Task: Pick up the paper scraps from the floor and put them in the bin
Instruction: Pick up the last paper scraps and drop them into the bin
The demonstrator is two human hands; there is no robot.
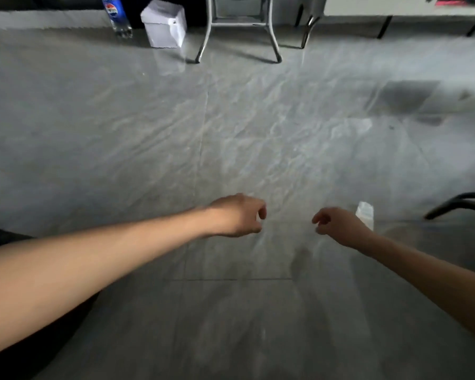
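Note:
A white paper scrap (pixel 365 213) lies on the grey tiled floor (pixel 148 138), just beyond the back of my right hand (pixel 337 226). That hand hovers low with its fingers loosely curled and apart, holding nothing. My left hand (pixel 239 215) reaches forward beside it with its fingers curled in. A tiny pale speck shows at its fingertips, too small to identify. A pale patch (pixel 354 127) further out may be another scrap or a reflection. The white bin (pixel 165 23) stands far away at the top left.
A Pepsi bottle (pixel 117 16) stands left of the bin. Metal chair legs (pixel 239 31) rise right of it. A white table (pixel 406 6) runs along the top right. A dark chair base (pixel 458 205) juts in at the right edge.

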